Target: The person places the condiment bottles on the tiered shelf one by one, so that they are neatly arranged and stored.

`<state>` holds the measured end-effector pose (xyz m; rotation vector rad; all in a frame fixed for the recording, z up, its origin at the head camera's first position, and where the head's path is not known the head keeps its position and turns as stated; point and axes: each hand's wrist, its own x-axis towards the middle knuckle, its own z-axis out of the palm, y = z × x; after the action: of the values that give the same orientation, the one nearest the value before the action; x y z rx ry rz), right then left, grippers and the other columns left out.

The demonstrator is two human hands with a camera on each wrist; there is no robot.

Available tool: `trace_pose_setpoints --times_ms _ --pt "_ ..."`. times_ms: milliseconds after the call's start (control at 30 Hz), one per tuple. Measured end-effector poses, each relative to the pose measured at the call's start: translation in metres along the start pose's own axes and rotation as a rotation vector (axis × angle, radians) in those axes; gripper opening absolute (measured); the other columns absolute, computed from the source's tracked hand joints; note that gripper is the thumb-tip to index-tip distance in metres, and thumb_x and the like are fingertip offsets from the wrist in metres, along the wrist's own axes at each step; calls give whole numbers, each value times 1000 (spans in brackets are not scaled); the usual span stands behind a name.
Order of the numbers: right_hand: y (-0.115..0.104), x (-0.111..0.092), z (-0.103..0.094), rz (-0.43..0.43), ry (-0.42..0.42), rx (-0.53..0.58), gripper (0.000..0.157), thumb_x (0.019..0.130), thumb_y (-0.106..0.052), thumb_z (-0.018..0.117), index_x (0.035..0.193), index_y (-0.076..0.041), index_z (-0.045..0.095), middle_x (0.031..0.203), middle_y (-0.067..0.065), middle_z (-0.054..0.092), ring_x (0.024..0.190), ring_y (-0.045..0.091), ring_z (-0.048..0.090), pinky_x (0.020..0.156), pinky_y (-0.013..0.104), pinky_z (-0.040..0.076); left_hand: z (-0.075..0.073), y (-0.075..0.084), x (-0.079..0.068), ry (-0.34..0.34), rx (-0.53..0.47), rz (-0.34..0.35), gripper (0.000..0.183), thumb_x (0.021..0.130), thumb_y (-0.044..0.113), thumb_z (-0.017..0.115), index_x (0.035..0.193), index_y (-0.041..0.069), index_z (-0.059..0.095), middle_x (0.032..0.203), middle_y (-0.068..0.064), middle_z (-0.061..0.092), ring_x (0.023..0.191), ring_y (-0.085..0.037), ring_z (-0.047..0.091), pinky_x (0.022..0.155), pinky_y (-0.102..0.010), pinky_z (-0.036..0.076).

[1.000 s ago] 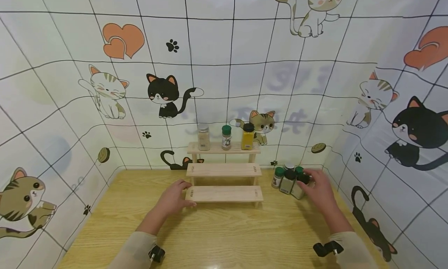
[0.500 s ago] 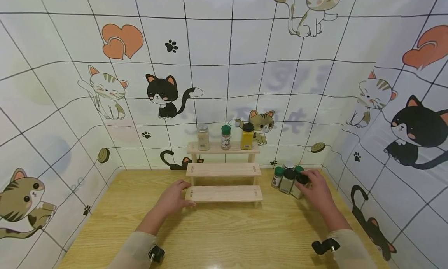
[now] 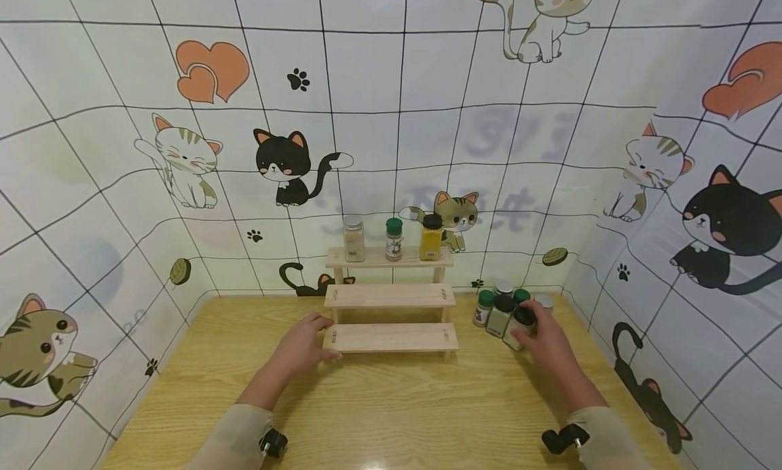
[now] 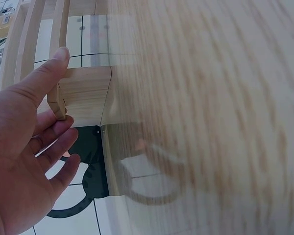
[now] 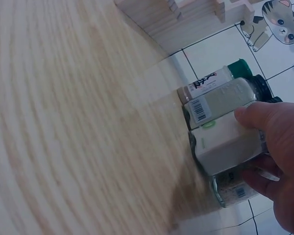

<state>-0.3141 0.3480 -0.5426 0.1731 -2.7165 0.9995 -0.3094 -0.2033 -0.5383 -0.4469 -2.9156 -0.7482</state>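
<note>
My left hand point(image 3: 301, 346) holds the left end of the lowest board of a three-step wooden rack point(image 3: 391, 338). In the left wrist view, the thumb lies over the board's end point(image 4: 58, 100) with fingertips at its other side. At the right, my right hand point(image 3: 548, 337) grips a black-lidded spice jar point(image 3: 514, 334) that stands at the front of a cluster. In the right wrist view, thumb and fingers lie on opposite sides of this jar point(image 5: 228, 142) with pale contents. Touching it is another black-lidded jar point(image 3: 501, 315); a green-lidded jar point(image 3: 483, 308) stands farther left.
On the top step stand a clear-lidded jar point(image 3: 354, 239), a green-lidded jar point(image 3: 394, 240) and a yellow jar point(image 3: 430, 239) with a black lid. More jars, one grey-lidded point(image 3: 544, 303), stand behind the right hand. A cat-patterned wall covering point(image 3: 366, 137) encloses the wooden table point(image 3: 391, 402).
My right hand has shifted slightly left and toward me at the black-lidded jar, uncovering a grey-lidded jar behind it. The left hand stays on the rack.
</note>
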Motion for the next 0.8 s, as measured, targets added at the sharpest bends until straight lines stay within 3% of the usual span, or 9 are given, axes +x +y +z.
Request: trace_pose_setpoints --times_ms 267,467,600,800 --pt "5 -2 5 -5 20 36 66 102 -12 82 157 -7 46 142 34 61 106 43 68 81 53 58 0 0 0 5 -8 8 72 81 37 102 137 3 72 130 -9 67 121 -36 68 103 -57 58" --pt "1 -6 5 -22 32 80 66 102 -10 82 159 -9 50 134 28 64 107 42 70 79 49 62 4 -3 0 6 -5 4 72 81 39 102 138 5 72 132 -9 67 124 -36 68 105 -56 57" --pt "-1 -6 4 -32 89 90 66 101 -9 83 160 -9 53 121 21 66 100 34 68 75 35 60 4 -4 -1 4 -11 2 73 81 39 102 138 5 72 134 -9 67 125 -36 68 106 -56 57" --pt "-12 -2 0 -72 184 166 65 101 -8 82 160 -10 54 137 20 63 107 36 67 76 21 56 3 -3 -1 6 -20 6 72 81 38 101 138 5 72 135 -10 67 126 -37 67 106 -57 57"
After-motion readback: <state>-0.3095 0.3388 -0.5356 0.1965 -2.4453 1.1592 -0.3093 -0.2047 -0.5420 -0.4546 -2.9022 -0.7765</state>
